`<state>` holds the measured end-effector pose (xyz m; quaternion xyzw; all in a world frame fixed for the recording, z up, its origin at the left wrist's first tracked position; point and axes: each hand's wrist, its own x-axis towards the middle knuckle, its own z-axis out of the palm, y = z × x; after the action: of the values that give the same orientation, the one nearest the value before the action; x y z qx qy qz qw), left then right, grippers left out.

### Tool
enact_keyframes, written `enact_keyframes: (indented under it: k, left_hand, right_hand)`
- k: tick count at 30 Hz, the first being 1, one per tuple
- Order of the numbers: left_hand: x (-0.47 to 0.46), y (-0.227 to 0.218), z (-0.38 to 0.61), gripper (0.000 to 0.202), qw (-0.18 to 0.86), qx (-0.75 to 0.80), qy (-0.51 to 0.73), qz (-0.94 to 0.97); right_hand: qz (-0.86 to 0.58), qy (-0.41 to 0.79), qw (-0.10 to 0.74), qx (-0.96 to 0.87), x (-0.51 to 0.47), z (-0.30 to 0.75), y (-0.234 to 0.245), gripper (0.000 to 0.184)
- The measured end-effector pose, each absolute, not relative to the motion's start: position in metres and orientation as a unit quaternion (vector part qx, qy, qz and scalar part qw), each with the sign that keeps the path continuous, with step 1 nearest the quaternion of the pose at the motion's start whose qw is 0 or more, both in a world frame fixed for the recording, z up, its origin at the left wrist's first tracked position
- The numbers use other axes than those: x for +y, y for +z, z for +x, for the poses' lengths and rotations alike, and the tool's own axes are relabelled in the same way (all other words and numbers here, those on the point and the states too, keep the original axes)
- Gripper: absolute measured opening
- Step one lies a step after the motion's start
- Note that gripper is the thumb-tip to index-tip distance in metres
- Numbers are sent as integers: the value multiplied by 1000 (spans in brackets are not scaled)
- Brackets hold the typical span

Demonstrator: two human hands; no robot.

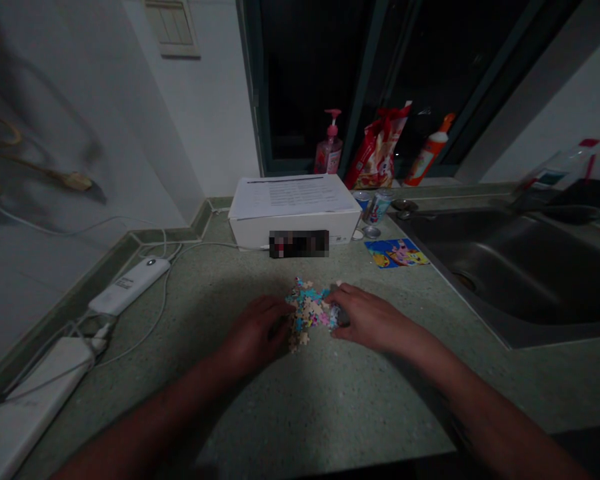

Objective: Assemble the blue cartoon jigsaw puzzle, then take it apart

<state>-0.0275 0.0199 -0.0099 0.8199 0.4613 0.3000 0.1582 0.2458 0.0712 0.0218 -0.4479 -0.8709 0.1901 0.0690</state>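
The jigsaw pieces (310, 310) are lying in a loose heap near the middle of the bench (220, 413), between the left hand (257, 330) and the right hand (367, 317). Both hands are bracketing the heap, one from each side, probably to keep such small parts from spreading. On the right, the grip is standing parted, thumb and fingers bordering the heap's edge without clenching. The left grip is curling at the opposite edge, and I cannot tell whether it is pinching a piece.

A cartoon card (397, 253) is lying flat to the far right, perhaps set aside to leave working room, with a small tin (379, 208) standing beyond it. The white box (250, 230) is sitting at the far side, carrying a printed sheet (295, 195). On the left, the white power bank (130, 283) is resting close to the wall, maybe to hold its cables off the middle.

The left fingertips are hiding in shadow, and overlapping is concealing many pieces. In this dim light, pale faces are seemingly showing plain backs, though I could be misreading them. A pixelated patch is masking the dark object (299, 243) before the box; the sink (460, 300) is running out of frame at right.
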Motion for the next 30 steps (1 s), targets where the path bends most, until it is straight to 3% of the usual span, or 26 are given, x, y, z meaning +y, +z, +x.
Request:
enact_keyframes:
  k: [17,30]
  left_hand:
    - [20,-10,-29,20,160,463,310,815]
    - [19,-10,-29,21,161,455,304,821]
  right_hand:
    - [-408,206,109,-883,73,245,26,36]
    - [-414,191,130,-880,76,243,20,40]
